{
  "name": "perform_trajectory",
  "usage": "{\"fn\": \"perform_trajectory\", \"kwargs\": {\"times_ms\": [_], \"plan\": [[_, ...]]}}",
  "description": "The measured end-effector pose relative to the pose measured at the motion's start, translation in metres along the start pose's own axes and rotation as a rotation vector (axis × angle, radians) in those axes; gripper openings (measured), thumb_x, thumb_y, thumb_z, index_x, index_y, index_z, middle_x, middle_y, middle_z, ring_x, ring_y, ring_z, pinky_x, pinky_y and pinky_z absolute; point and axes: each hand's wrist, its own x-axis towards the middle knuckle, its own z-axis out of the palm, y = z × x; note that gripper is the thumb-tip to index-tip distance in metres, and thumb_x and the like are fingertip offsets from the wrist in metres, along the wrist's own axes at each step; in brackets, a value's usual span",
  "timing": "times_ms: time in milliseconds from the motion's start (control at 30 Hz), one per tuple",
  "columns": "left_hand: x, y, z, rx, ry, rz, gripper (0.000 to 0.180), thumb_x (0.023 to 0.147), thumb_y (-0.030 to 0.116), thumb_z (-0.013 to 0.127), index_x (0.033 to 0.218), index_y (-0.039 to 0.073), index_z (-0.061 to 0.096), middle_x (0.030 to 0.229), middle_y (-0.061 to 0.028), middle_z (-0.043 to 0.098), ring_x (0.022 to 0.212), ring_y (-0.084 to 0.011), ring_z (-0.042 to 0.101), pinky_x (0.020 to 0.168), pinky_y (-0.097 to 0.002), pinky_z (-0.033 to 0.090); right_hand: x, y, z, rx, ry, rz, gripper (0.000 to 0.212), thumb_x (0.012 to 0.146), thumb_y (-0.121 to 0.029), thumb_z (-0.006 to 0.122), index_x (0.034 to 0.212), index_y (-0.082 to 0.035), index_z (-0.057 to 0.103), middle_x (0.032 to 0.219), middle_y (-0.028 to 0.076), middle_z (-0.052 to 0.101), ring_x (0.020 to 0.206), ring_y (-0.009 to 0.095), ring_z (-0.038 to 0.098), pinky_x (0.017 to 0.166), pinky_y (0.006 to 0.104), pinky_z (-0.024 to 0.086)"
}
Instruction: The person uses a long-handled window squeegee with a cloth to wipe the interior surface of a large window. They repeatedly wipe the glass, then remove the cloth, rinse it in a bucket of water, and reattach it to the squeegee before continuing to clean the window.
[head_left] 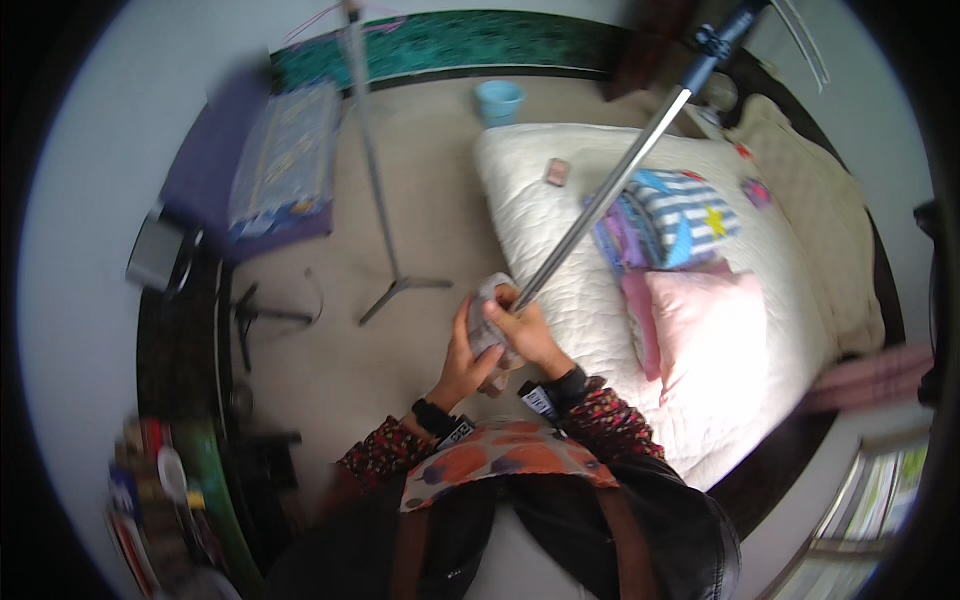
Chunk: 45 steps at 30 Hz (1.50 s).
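In front of my body, both hands are closed on a bunched greyish cloth [482,318]. My left hand [462,358] grips its left side, with the fingers curled up along it. My right hand [530,335] presses it from the other side, thumb uppermost. A shiny metal pole [605,195] slants from the upper right down to my right hand, where its lower end is hidden. I cannot tell if that hand also grips the pole. A loose end of the cloth hangs below my hands.
To the right is a bed with a white quilt [530,190], a pink pillow [705,325] and folded striped bedding [685,215]. A tripod stand [385,220] rises ahead-left, near a purple sofa [215,160]. A blue bucket [499,102] stands at the back. Books [130,500] lie lower left.
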Motion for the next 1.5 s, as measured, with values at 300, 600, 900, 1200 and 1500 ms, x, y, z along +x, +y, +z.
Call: {"fn": "perform_trajectory", "kwargs": {"times_ms": [300,600,900,1200,1500], "plan": [[0.128,-0.011,-0.018,-0.381,-0.107,0.012,0.081,0.079,0.034,0.070,0.139,-0.003,0.030,0.130,-0.0194,0.046,0.117,-0.0298,0.049,0.100,-0.0418,0.038,0.020,-0.017,-0.007,-0.554,0.434,-0.307,0.056,0.086,-0.035,0.066,0.127,-0.001,0.047,0.104,0.015,0.052,0.092,0.026,0.055,0.080,0.0362,0.047],[0.262,0.017,0.082,-0.559,-0.115,0.185,0.061,0.089,0.023,0.056,0.139,-0.001,0.033,0.141,-0.0167,0.037,0.128,-0.0292,0.038,0.107,-0.0407,0.027,-0.042,0.074,-0.049,-0.615,0.510,0.249,0.072,0.085,-0.053,0.062,0.133,-0.002,0.044,0.120,0.021,0.052,0.109,0.031,0.054,0.093,0.0395,0.044],[0.295,0.036,0.163,-1.042,-0.143,-0.116,0.059,0.094,0.026,0.052,0.141,0.001,0.026,0.140,-0.0151,0.036,0.126,-0.0274,0.040,0.105,-0.0398,0.032,-0.095,0.126,-0.102,-0.725,0.715,0.379,0.078,0.083,-0.046,0.067,0.141,-0.006,0.033,0.128,0.022,0.047,0.115,0.037,0.050,0.100,0.0410,0.039],[0.308,-0.032,0.203,-0.964,-0.108,-0.557,0.064,0.089,0.040,0.058,0.137,0.006,0.032,0.135,-0.0174,0.041,0.121,-0.0300,0.047,0.097,-0.0406,0.042,-0.197,0.181,-0.074,-0.550,0.834,0.909,0.051,0.085,-0.036,0.066,0.120,-0.002,0.051,0.094,0.013,0.061,0.087,0.025,0.059,0.077,0.0363,0.047],[0.375,-0.102,0.251,-1.033,-0.316,-0.740,0.071,0.090,0.053,0.049,0.143,0.009,0.031,0.144,-0.0129,0.035,0.130,-0.0306,0.037,0.107,-0.0428,0.030,-0.120,0.187,-0.073,-0.365,1.203,0.857,0.033,0.084,-0.025,0.066,0.107,-0.002,0.056,0.083,0.009,0.060,0.076,0.021,0.057,0.068,0.0337,0.047]]}}
